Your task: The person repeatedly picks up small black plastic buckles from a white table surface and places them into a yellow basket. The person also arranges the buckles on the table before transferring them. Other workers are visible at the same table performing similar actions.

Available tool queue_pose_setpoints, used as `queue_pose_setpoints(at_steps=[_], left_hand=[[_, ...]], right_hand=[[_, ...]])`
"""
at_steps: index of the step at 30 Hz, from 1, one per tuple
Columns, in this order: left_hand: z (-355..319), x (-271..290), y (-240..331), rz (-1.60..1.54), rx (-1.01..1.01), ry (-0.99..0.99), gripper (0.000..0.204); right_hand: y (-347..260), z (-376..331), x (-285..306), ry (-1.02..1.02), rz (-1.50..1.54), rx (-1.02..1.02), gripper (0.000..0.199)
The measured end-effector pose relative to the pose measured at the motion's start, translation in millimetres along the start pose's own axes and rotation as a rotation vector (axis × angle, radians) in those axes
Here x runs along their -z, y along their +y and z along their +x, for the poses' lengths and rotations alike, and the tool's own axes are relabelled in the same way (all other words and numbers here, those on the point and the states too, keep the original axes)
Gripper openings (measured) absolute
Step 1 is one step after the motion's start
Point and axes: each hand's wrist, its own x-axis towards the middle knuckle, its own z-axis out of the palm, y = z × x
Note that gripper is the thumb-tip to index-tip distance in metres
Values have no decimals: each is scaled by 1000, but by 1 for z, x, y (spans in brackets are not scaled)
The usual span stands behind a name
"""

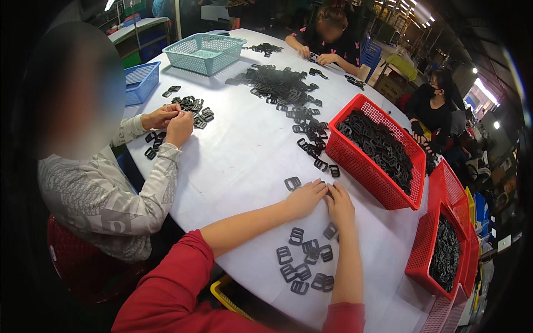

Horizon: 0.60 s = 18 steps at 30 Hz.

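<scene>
1. While both palms face the white table (244, 161), the left hand (304, 198) and right hand (340, 204) meet fingertip to fingertip; what they pinch cannot be told.
2. Black plastic buckles (305, 261) lie just beneath the right forearm.
3. One buckle (292, 182) sits just beside the left hand.
4. Beyond the right hand stands a red basket (388, 195).

- One head-worn fisheye view looks steeply down from close above the white table (244, 150).
- It faces forward across the table; straight edges bend near the rim.

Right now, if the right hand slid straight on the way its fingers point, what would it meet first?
The right hand points up-table, slightly left. Probably it would first meet the buckle lying just beside the red basket; depth is hard to judge, so it might brush the basket's wall instead.
</scene>
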Motion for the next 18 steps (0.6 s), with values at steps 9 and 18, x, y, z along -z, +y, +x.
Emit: queue_pose_setpoints(at_steps=[9,18], left_hand=[[-44,-1,29,-25,-66,24,55],[-31,-11,28,106,-143,137,31]], right_hand=[[-3,-59,41,11,282,-115,37],[27,-72,47,291,-157,-90,21]])
